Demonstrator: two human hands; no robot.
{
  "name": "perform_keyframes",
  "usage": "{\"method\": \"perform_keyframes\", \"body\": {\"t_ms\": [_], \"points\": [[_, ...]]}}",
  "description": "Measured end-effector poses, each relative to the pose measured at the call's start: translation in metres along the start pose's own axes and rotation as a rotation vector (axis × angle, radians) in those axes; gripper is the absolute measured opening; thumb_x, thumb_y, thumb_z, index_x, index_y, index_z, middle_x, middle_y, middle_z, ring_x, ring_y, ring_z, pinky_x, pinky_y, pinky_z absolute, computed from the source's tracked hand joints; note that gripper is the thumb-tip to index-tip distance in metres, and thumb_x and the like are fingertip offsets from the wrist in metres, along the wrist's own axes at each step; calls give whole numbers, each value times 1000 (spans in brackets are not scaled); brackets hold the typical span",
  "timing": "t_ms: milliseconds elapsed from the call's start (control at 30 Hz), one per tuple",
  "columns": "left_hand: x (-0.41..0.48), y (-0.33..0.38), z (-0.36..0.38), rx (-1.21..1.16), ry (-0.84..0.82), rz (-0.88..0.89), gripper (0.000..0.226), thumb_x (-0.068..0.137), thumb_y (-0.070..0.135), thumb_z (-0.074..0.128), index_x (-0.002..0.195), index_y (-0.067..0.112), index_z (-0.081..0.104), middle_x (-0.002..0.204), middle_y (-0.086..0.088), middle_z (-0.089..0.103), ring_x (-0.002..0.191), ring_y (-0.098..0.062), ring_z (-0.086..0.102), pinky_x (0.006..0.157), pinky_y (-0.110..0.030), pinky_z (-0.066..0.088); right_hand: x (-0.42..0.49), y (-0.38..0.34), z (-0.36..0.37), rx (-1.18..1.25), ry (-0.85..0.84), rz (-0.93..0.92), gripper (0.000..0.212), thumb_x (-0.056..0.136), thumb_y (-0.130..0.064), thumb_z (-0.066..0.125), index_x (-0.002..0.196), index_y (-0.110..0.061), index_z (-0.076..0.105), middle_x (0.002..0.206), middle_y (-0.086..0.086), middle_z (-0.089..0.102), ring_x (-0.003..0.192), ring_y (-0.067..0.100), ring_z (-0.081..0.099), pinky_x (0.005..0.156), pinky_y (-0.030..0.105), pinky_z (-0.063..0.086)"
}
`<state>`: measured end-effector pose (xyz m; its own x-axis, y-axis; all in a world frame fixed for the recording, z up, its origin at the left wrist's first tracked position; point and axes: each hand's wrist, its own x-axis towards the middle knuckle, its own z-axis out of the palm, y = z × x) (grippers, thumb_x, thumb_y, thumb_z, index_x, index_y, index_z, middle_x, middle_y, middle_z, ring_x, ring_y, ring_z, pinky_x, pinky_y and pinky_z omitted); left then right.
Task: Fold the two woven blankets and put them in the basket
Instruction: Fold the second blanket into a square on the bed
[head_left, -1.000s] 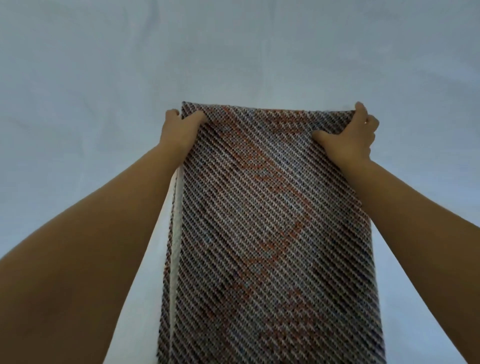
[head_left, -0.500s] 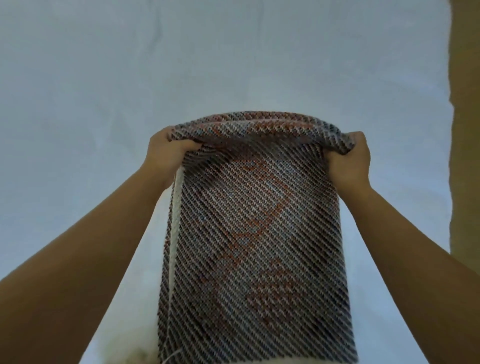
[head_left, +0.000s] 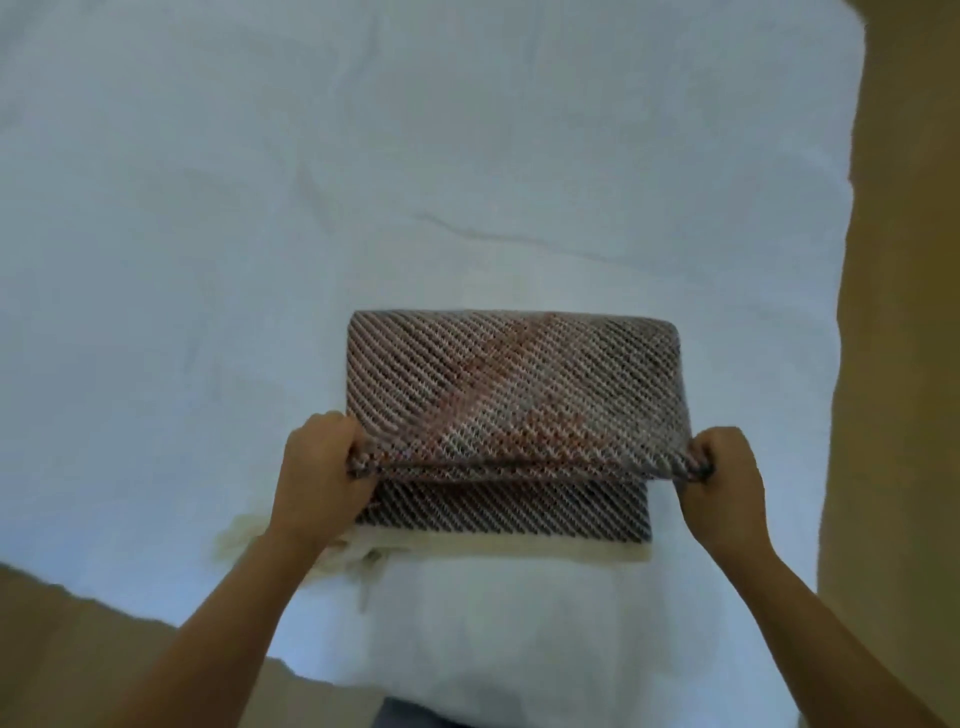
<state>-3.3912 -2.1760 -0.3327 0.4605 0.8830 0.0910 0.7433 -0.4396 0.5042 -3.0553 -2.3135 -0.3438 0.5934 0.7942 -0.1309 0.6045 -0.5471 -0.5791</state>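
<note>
A woven blanket (head_left: 511, 384) with dark diagonal stripes and a rust-coloured pattern lies folded on the white sheet (head_left: 260, 208). Its top layer is doubled back toward me, and a lower layer with a cream fringed edge (head_left: 493, 551) shows beneath. My left hand (head_left: 324, 473) grips the near left corner of the top layer. At the near right corner my right hand (head_left: 724, 478) pinches the same layer. Both corners are lifted slightly off the lower layer. No basket and no second blanket is in view.
The white sheet covers a wide flat surface with a few creases. A tan floor or wall (head_left: 914, 364) runs down the right side and shows again at the lower left (head_left: 78, 649). The sheet's near edge hangs just below the blanket.
Both hands pulled the far end of the blanket toward me, folding it over itself. The long strip is now a short rectangle, and the view has tilted down.
</note>
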Motion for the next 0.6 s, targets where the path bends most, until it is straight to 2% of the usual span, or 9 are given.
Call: {"method": "perform_keyframes", "body": {"t_ms": [67,133,200,300,367,433,500,567,600], "points": [[-30,-5,3,104,-41,52,13,56,18,42,55,6,42,52,-10,41,47,-27,41,53,-27,23,-29,7,0,-47,-45,-69,55,65,19,55,58,-25,22,63,-1,32,62,23,35,48,23,20],[-53,-11,9,187,-92,23,13,52,9,57,55,5,44,53,-10,44,46,-28,44,52,-26,24,-54,16,6,-96,-95,-99,63,60,20,56,59,-29,17,64,-1,33,63,22,35,49,21,18],[-71,-11,18,265,-234,-43,35,36,-6,74,55,5,47,54,-11,47,46,-29,47,48,-27,30,-74,31,18,-175,-160,-80,53,61,18,57,59,-26,27,68,2,38,66,23,37,50,24,20],[-84,-2,30,432,-389,-116,40,32,-5,79,63,4,55,62,-14,54,54,-31,53,51,-34,41,-93,43,34,-304,-244,8,22,67,17,51,77,-3,54,82,18,53,75,30,45,58,33,31],[-79,6,29,568,-522,-189,42,50,8,74,88,7,57,88,-14,56,80,-33,55,71,-45,44,-98,42,39,-349,-263,39,29,65,19,48,88,4,58,92,22,56,80,35,47,61,36,37],[-67,14,27,601,-642,-303,44,69,26,59,110,17,46,115,-8,46,111,-30,41,97,-53,30,-96,31,39,-314,-191,42,27,63,20,53,85,6,59,94,25,58,80,39,50,63,41,42],[-52,27,25,501,-568,-365,45,71,35,53,113,19,46,122,-6,45,119,-27,36,104,-55,21,-86,13,38,-234,-70,40,24,66,15,58,89,7,59,103,28,58,90,44,51,75,46,44],[-37,45,31,335,-329,-329,54,74,39,48,124,18,47,132,-6,45,126,-26,36,108,-54,18,-75,-9,43,-162,-12,4,29,75,4,60,104,7,57,120,29,52,111,44,47,94,48,38],[-30,54,39,267,-260,-294,60,78,42,44,133,18,41,142,-5,39,133,-24,31,110,-53,15,-70,-20,49,-141,-16,-32,34,79,-2,60,112,6,55,129,28,48,120,44,42,102,49,33]]}}
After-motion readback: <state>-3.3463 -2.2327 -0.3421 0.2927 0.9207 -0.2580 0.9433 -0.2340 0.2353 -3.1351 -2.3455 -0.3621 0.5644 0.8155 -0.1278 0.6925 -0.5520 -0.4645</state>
